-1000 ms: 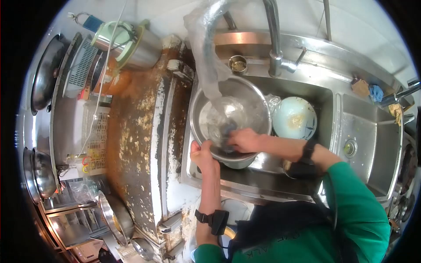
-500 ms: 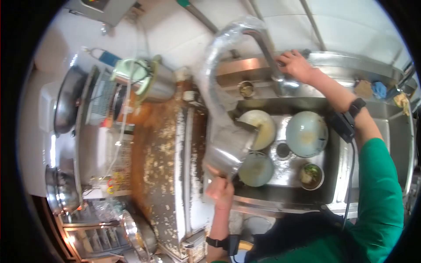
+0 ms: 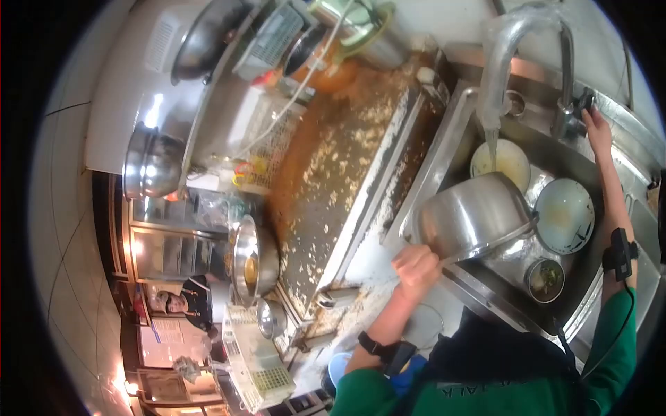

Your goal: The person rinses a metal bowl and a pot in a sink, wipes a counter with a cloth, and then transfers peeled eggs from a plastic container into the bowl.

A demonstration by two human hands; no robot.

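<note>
My left hand (image 3: 416, 272) is closed around the handle of a large stainless steel pot (image 3: 472, 215), tilted over the near left part of the sink (image 3: 510, 305). A plastic-wrapped faucet (image 3: 510, 52) arches above, and a thin stream of water falls from its spout, behind the pot's rim. At the faucet's base, the fingers of my right hand (image 3: 599, 132) are on the dark faucet handle (image 3: 587, 99). In the basin sit a pale bowl (image 3: 513, 161), a wider bluish-white bowl (image 3: 565, 218) and a small bowl (image 3: 544, 281) holding green bits.
To the left lies a stained, peeling counter (image 3: 333, 187). Metal bowls (image 3: 152, 163) line a shelf, and a large steel basin (image 3: 254, 260) stands by the counter's end. A person (image 3: 194, 303) is visible far off at lower left. A small metal cup (image 3: 515, 104) rests behind the basin.
My view has swung left, bringing the far room and a person into sight. The water stream now shows clearly below the spout. My left hand still grips the pot; my right remains at the faucet.
</note>
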